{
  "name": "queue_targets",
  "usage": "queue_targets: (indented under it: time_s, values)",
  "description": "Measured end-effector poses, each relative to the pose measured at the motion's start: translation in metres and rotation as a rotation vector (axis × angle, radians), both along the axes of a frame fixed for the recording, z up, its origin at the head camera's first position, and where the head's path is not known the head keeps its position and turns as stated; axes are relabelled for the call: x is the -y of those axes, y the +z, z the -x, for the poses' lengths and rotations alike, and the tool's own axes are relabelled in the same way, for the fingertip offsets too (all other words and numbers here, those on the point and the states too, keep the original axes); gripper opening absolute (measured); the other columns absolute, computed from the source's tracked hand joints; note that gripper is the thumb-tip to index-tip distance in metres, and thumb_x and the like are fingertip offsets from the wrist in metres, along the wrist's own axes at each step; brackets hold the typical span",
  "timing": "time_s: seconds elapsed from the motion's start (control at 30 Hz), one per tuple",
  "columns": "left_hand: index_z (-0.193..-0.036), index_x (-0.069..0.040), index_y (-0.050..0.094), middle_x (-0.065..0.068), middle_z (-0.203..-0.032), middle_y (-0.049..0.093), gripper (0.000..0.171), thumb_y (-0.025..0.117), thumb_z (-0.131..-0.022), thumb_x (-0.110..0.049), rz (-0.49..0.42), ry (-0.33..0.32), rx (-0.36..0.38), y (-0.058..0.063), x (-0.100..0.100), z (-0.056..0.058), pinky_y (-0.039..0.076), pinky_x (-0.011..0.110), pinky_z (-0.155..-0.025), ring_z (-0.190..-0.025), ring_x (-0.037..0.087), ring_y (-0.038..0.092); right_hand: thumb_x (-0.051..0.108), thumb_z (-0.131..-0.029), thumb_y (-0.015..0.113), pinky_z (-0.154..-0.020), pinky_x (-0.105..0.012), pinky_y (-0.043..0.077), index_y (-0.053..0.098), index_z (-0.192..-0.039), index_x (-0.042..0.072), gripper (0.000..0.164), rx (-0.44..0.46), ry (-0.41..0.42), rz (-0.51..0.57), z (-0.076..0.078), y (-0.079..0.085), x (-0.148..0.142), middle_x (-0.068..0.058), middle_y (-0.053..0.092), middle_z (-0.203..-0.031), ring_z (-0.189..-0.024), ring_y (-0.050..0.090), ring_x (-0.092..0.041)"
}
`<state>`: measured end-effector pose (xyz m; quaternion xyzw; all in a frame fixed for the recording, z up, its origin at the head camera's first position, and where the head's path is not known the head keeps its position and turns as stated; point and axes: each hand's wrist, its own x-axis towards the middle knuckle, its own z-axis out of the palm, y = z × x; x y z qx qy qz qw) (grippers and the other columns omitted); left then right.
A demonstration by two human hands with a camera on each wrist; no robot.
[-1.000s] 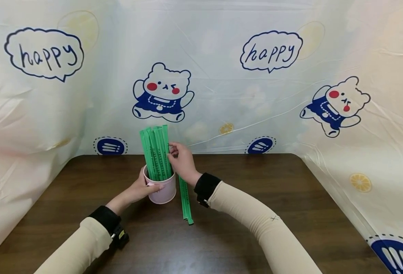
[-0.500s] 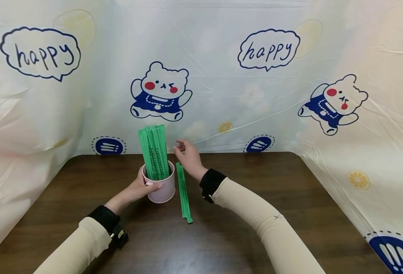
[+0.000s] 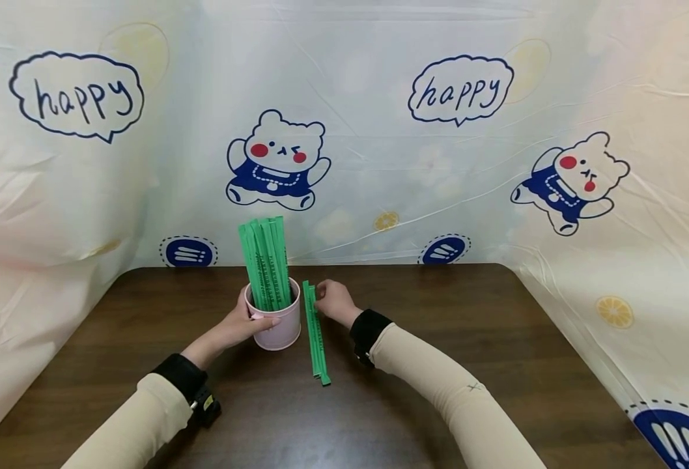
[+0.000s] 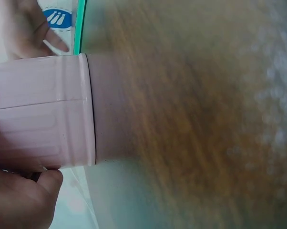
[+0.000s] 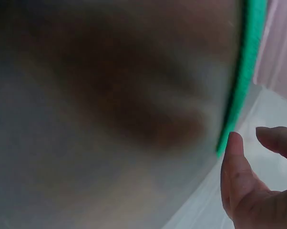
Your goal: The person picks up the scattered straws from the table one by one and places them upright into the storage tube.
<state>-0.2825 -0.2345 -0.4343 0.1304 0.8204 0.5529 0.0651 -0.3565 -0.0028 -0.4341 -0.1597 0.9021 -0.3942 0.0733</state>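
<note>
A pink metal pail (image 3: 281, 329) stands on the table, full of upright long green stick packets (image 3: 267, 260) with dark print. My left hand (image 3: 233, 329) grips the pail from its left, thumb across the front; the left wrist view shows the pail's wall (image 4: 43, 114) close up. Right of the pail, a few more green stick packets (image 3: 317, 342) lie lengthwise on the table. My right hand (image 3: 335, 301) is at their far end. In the right wrist view, thumb and forefinger are apart, a fingertip near the end of a green packet (image 5: 243, 71), nothing between them.
The brown wooden table (image 3: 426, 312) extends to both sides and toward me. Behind it hangs a pale printed curtain (image 3: 368, 163) with bears and lettering, touching the back edge. Black camera straps circle both wrists.
My right hand has left the packets in the pail, moved right and then down to the packets lying on the table. My left hand keeps its hold on the pail.
</note>
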Motion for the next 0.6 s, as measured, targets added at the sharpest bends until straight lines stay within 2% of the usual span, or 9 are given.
queue_targets:
  time_s: [0.13, 0.2, 0.33, 0.47, 0.53, 0.6]
  values:
    - [-0.157, 0.003, -0.009, 0.033, -0.158, 0.014, 0.109, 0.073, -0.089, -0.021, 0.008, 0.006, 0.018, 0.0009, 0.0000, -0.0013, 0.029, 0.065, -0.118, -0.143, 0.049, 0.029, -0.005, -0.087, 0.066, -0.068, -0.024, 0.041, 0.059, -0.131, -0.012, 0.045, 0.023, 0.019, -0.028, -0.0021, -0.0077, 0.0015, -0.012, 0.059, -0.092, -0.077, 0.050, -0.017]
    - [-0.157, 0.003, -0.009, 0.033, -0.158, 0.014, 0.109, 0.073, -0.090, -0.022, 0.016, 0.008, 0.025, 0.0018, 0.0000, -0.0019, 0.030, 0.065, -0.118, -0.143, 0.049, 0.029, -0.006, -0.086, 0.065, -0.067, -0.025, 0.040, 0.060, -0.129, -0.012, 0.044, 0.017, 0.029, -0.047, -0.0029, -0.0091, 0.0028, -0.014, 0.062, -0.093, -0.077, 0.050, -0.018]
    - [-0.157, 0.002, -0.009, 0.033, -0.159, 0.014, 0.109, 0.073, -0.090, -0.024, 0.019, 0.013, 0.030, 0.0035, 0.0005, -0.0029, 0.030, 0.066, -0.118, -0.144, 0.049, 0.029, -0.006, -0.085, 0.065, -0.071, -0.025, 0.041, 0.060, -0.131, -0.010, 0.046, -0.017, 0.038, -0.103, -0.0039, -0.0092, 0.0056, -0.021, 0.070, -0.115, -0.083, 0.050, -0.018]
    - [-0.157, 0.002, -0.008, 0.033, -0.159, 0.015, 0.109, 0.073, -0.090, -0.025, 0.020, 0.021, 0.026, 0.0043, 0.0009, -0.0034, 0.030, 0.066, -0.118, -0.143, 0.049, 0.030, -0.008, -0.088, 0.063, -0.072, -0.027, 0.039, 0.057, -0.136, -0.010, 0.049, -0.009, 0.035, -0.126, -0.0053, -0.0090, 0.0083, -0.024, 0.068, -0.125, -0.080, 0.049, -0.019]
    - [-0.157, 0.003, -0.008, 0.033, -0.159, 0.016, 0.109, 0.073, -0.090, -0.024, 0.014, 0.020, 0.024, 0.0034, 0.0006, -0.0037, 0.030, 0.065, -0.118, -0.143, 0.049, 0.030, -0.008, -0.087, 0.063, -0.070, -0.027, 0.038, 0.060, -0.131, -0.010, 0.044, -0.009, 0.027, -0.140, -0.0061, -0.0093, 0.0089, -0.022, 0.070, -0.114, -0.076, 0.047, -0.019]
    - [-0.157, 0.003, -0.007, 0.033, -0.158, 0.016, 0.108, 0.074, -0.090, -0.024, 0.012, 0.021, 0.024, 0.0020, 0.0002, -0.0039, 0.031, 0.064, -0.118, -0.144, 0.049, 0.030, -0.007, -0.087, 0.064, -0.067, -0.025, 0.037, 0.065, -0.117, -0.009, 0.031, -0.007, 0.017, -0.153, -0.0068, -0.0099, 0.0088, -0.015, 0.067, -0.097, -0.072, 0.045, -0.016]
